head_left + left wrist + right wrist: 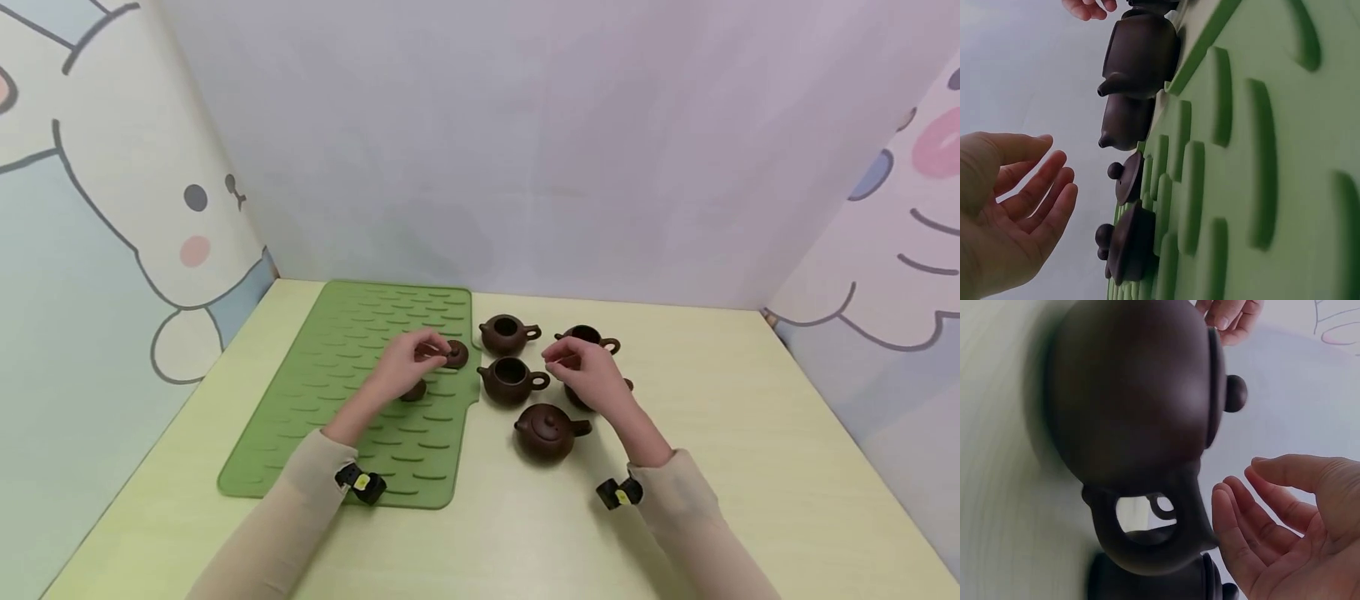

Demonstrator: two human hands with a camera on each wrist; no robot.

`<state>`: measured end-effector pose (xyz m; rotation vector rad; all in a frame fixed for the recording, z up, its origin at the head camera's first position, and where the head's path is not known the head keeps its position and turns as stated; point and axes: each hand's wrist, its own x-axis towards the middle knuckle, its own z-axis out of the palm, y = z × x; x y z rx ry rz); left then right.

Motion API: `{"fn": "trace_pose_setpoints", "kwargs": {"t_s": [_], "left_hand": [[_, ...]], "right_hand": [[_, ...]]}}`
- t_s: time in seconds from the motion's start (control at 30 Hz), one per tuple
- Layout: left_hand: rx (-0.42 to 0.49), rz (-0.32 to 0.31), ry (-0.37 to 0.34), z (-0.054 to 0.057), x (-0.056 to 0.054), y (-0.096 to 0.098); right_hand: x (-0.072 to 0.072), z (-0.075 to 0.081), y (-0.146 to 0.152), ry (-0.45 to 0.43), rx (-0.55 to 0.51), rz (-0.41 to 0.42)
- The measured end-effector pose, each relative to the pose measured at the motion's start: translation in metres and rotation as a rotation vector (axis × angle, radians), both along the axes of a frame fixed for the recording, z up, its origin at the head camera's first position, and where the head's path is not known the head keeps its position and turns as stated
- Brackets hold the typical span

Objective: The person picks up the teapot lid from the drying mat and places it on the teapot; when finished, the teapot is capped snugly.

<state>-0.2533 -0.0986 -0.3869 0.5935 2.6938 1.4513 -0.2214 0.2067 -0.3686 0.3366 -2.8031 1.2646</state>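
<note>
My left hand (408,362) hovers over the green mat with fingers loosely bent and nothing in them. Beside its fingertips lies a dark brown teapot lid (456,356); a second lid (413,391) shows partly beneath the hand. In the left wrist view a gap separates the fingers from the lids (1132,244). Over the right-hand teapots floats my right hand (592,377), also holding nothing, its fingers relaxed. It partly hides one teapot (576,400) below. Nearest me stands a teapot (543,437) with its lid on, large in the right wrist view.
Two lidless teapots, a front one (502,392) and a back one (498,340), stand along the right edge of the ridged green mat (352,317). Another open teapot (606,343) is at the back right. Printed walls enclose the pale table (750,400).
</note>
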Motion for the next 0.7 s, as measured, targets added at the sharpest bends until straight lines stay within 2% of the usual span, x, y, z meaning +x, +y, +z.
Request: {"fn": "trace_pose_setpoints", "kwargs": {"t_s": [0.2,0.43,0.7], "left_hand": [[0.0,0.014,-0.017,-0.004,0.003,-0.011],[-0.003,0.034,0.0,-0.008,0.006,-0.022],[-0.011,0.067,-0.034,-0.014,0.01,-0.034]], "right_hand": [[-0.001,-0.004,-0.004,-0.01,0.019,0.006],[0.0,-0.007,-0.005,-0.012,0.031,0.008],[0.0,-0.006,-0.004,-0.017,0.04,0.019]]}}
